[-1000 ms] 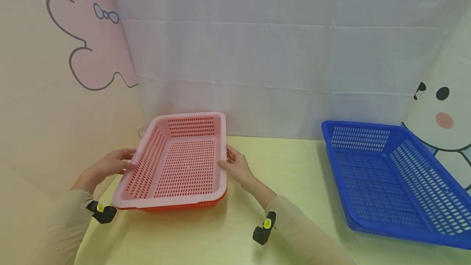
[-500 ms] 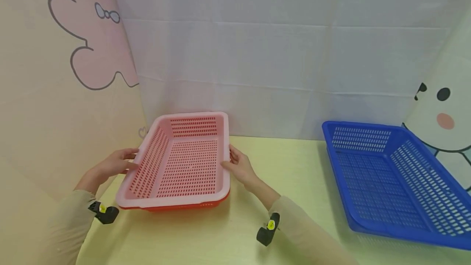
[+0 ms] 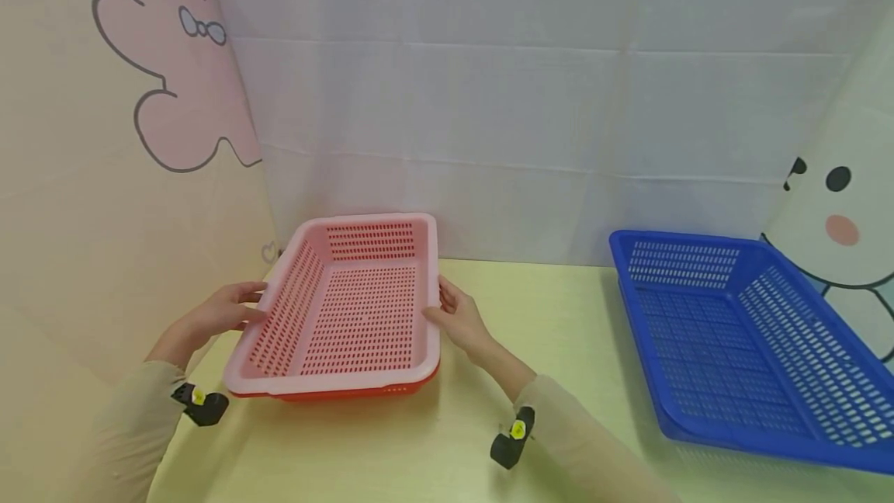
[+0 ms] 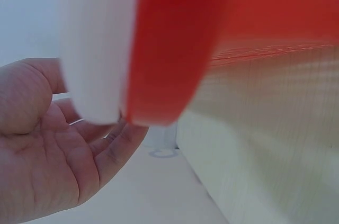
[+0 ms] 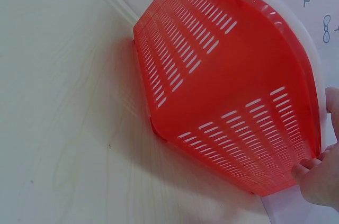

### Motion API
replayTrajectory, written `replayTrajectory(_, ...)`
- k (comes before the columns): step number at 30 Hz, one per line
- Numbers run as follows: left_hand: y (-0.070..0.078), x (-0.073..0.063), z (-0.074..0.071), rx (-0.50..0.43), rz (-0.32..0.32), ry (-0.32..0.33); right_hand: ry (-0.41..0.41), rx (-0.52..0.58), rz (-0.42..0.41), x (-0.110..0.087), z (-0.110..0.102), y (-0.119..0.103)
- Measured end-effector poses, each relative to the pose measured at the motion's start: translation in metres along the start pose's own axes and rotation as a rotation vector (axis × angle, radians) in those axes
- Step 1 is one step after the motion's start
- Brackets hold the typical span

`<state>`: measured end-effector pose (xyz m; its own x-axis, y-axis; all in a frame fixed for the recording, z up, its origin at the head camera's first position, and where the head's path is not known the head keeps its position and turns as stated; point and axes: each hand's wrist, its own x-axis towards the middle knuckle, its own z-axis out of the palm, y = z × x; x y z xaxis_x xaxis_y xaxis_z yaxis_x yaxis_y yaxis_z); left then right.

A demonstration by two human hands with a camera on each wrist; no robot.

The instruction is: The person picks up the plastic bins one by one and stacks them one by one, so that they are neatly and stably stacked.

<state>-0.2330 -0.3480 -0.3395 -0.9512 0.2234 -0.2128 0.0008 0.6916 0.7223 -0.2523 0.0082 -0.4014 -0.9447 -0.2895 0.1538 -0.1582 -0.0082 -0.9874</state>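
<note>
A pale pink perforated plastic basket (image 3: 335,383) sits nested inside a red one of similar shape; the red basket (image 5: 222,70) shows its slotted walls in the right wrist view. My left hand (image 3: 216,313) grips the left side of the stack, thumb over the rim and fingers beneath. On the opposite side my right hand (image 3: 461,320) pinches the rim, its thumb on top and fingertips below against the red wall. The pink basket has nothing in it. In the left wrist view both rims lie one against the other at the fingers.
A larger blue perforated basket (image 3: 646,379) stands on the right of the pale wooden table (image 3: 531,317). White cloth (image 3: 517,115) hangs behind, close to the stack's back edge. A cartoon-printed sheet (image 3: 188,107) closes off the left side.
The stacked baskets have shifted slightly to the right, with both hands moving along on their rims. The blue basket has stayed in place.
</note>
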Motion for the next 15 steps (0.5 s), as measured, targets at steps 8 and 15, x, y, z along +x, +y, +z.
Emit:
replayTrajectory(8,0.0003,0.0038,0.0022,-0.015,0.000,-0.002,0.009,-0.008,-0.009,-0.0031,-0.0042,0.0013)
replayTrajectory(15,0.0034,0.0071,0.0080,-0.015,-0.011,0.024,0.025,-0.029,-0.003,-0.0059,-0.0098,-0.0015)
